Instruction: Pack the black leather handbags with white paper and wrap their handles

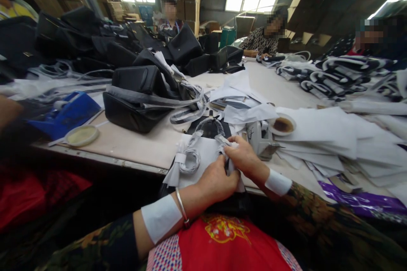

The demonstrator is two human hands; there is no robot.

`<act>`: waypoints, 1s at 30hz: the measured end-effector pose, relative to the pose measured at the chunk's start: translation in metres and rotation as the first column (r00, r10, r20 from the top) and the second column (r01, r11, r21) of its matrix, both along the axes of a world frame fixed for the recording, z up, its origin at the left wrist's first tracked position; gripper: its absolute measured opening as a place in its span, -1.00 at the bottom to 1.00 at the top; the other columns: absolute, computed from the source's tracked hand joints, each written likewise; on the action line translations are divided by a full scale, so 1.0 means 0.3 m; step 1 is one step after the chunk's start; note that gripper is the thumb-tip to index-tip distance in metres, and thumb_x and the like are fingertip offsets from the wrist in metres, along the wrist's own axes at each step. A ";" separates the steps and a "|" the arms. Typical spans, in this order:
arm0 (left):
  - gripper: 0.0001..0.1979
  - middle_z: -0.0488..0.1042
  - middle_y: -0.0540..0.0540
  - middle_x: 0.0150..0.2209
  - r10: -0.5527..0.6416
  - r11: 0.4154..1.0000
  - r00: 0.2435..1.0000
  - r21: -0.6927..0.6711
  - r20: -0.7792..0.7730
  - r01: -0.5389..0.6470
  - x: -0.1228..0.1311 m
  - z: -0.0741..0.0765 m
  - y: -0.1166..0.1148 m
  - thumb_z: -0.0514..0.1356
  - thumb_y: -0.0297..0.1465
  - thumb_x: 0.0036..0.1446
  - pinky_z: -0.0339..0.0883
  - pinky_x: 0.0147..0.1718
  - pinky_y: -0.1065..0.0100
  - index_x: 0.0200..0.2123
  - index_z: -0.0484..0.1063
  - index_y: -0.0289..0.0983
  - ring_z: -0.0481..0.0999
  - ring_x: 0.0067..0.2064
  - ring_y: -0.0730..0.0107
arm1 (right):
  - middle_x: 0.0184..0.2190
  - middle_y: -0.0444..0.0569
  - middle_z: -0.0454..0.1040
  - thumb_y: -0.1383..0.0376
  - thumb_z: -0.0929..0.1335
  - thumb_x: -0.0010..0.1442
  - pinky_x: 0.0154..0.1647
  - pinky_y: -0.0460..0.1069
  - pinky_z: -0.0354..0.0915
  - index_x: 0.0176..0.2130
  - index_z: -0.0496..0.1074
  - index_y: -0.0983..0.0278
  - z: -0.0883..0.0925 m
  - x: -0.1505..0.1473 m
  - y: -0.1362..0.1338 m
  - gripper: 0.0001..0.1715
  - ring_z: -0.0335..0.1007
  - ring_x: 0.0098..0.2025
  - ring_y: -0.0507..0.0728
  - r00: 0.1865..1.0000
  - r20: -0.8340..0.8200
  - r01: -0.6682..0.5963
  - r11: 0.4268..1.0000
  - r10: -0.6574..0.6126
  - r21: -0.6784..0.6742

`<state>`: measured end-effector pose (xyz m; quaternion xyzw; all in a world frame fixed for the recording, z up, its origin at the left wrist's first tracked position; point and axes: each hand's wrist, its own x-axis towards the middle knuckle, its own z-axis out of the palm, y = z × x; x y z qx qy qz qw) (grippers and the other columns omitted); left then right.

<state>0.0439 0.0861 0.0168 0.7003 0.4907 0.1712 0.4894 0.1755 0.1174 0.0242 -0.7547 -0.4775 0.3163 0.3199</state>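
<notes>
Right hand [244, 154] pinches seemingly unfinished white wrapping [221, 140]; left hand [219, 181] curls below, hold unclear; left of both, 1 coil [194, 166] is banded.

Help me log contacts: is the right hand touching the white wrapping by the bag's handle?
Touching: the head view shows the right hand pinching the white wrapping, with no gap between them.

From the left hand [219, 180] and right hand [248, 156], bare tabletop [133, 148] gave passage at nine o'clock. A black handbag [127, 113] blocked ten, loose white papers [237, 82] cluttered twelve, and a grey tape dispenser [260, 146] obstructed two.
</notes>
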 end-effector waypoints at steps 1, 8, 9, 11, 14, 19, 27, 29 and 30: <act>-0.65 0.61 -0.23 -0.13 0.013 0.999 1.000 0.052 -0.021 -0.011 0.003 0.000 -0.002 0.15 -0.18 0.21 0.42 -0.23 0.28 -0.03 0.40 -0.25 0.61 -0.16 0.10 | -0.43 -0.10 0.44 0.29 0.34 -0.05 -0.34 -0.03 0.22 -0.21 0.45 0.28 -0.001 0.002 0.000 -0.68 0.35 -0.35 0.12 1.000 0.007 0.007 1.000 -0.007 -0.001; -0.73 0.59 -0.25 -0.19 0.048 0.985 0.998 0.170 -0.030 -0.042 0.007 0.001 -0.018 0.11 -0.20 0.28 0.37 -0.19 0.21 -0.10 0.42 -0.26 0.58 -0.17 0.07 | -0.39 -0.07 0.48 0.30 0.36 -0.03 -0.33 -0.04 0.22 -0.16 0.48 0.29 -0.003 0.002 -0.009 -0.63 0.36 -0.34 0.12 0.999 0.016 0.029 0.999 -0.030 0.033; -0.75 0.59 -0.24 -0.18 0.070 0.987 0.997 0.145 0.020 -0.072 0.012 -0.003 -0.021 0.12 -0.23 0.28 0.37 -0.18 0.22 -0.10 0.41 -0.27 0.57 -0.16 0.10 | -0.38 -0.06 0.48 0.29 0.37 -0.03 -0.33 -0.05 0.21 -0.14 0.48 0.29 -0.003 0.000 -0.010 -0.61 0.36 -0.34 0.12 0.999 0.023 0.024 0.999 -0.025 0.036; -0.75 0.58 -0.24 -0.15 0.115 0.990 0.986 0.064 0.123 -0.123 0.024 -0.013 -0.026 0.14 -0.27 0.26 0.38 -0.17 0.25 -0.08 0.40 -0.29 0.55 -0.14 0.15 | -0.36 -0.04 0.49 0.29 0.38 -0.02 -0.34 -0.05 0.21 -0.10 0.48 0.29 -0.007 -0.002 -0.008 -0.57 0.37 -0.33 0.12 0.999 0.042 0.021 0.999 -0.023 0.044; -0.70 0.56 -0.23 -0.13 0.163 0.986 0.958 -0.079 0.237 -0.149 0.041 -0.024 -0.036 0.16 -0.24 0.27 0.38 -0.18 0.28 -0.05 0.38 -0.32 0.53 -0.14 0.20 | -0.35 -0.03 0.50 0.29 0.40 -0.04 -0.33 -0.05 0.21 -0.11 0.49 0.29 -0.023 0.003 0.003 -0.57 0.37 -0.32 0.12 0.997 0.068 0.027 0.998 -0.030 0.049; -0.69 0.54 -0.21 -0.11 0.154 0.987 0.949 -0.096 0.276 -0.132 0.052 -0.023 -0.049 0.10 -0.23 0.33 0.35 -0.11 0.28 -0.03 0.37 -0.34 0.49 -0.11 0.22 | -0.33 -0.01 0.52 0.31 0.40 -0.03 -0.27 -0.04 0.24 -0.13 0.49 0.30 -0.037 0.017 0.016 -0.61 0.40 -0.27 0.13 0.999 0.036 0.027 0.999 -0.029 0.036; -0.83 0.49 -0.23 -0.24 0.186 0.971 0.980 0.137 0.070 -0.194 0.093 -0.028 -0.041 0.00 -0.38 0.34 0.29 -0.17 0.22 -0.21 0.35 -0.30 0.46 -0.21 0.17 | -0.30 0.02 0.54 0.33 0.41 -0.02 -0.25 -0.02 0.29 -0.13 0.50 0.34 -0.024 0.014 0.010 -0.61 0.45 -0.22 0.18 0.996 -0.051 0.070 0.998 -0.070 -0.008; -0.84 0.48 -0.20 -0.29 0.184 0.970 0.982 0.151 0.048 -0.189 0.095 -0.027 -0.037 0.00 -0.38 0.34 0.29 -0.22 0.24 -0.25 0.34 -0.28 0.46 -0.25 0.19 | -0.26 0.04 0.55 0.27 0.44 0.00 -0.24 -0.02 0.32 -0.07 0.49 0.36 -0.009 0.022 -0.002 -0.54 0.47 -0.21 0.18 0.994 -0.072 0.078 0.997 -0.078 -0.005; -0.83 0.48 -0.18 -0.31 0.179 0.971 0.982 0.149 0.057 -0.186 0.090 -0.026 -0.036 0.01 -0.37 0.34 0.28 -0.23 0.25 -0.26 0.34 -0.27 0.46 -0.27 0.20 | -0.25 0.05 0.55 0.21 0.46 0.01 -0.25 -0.03 0.33 -0.02 0.47 0.37 0.000 0.030 -0.014 -0.47 0.48 -0.22 0.17 0.991 -0.113 0.067 0.998 -0.065 0.015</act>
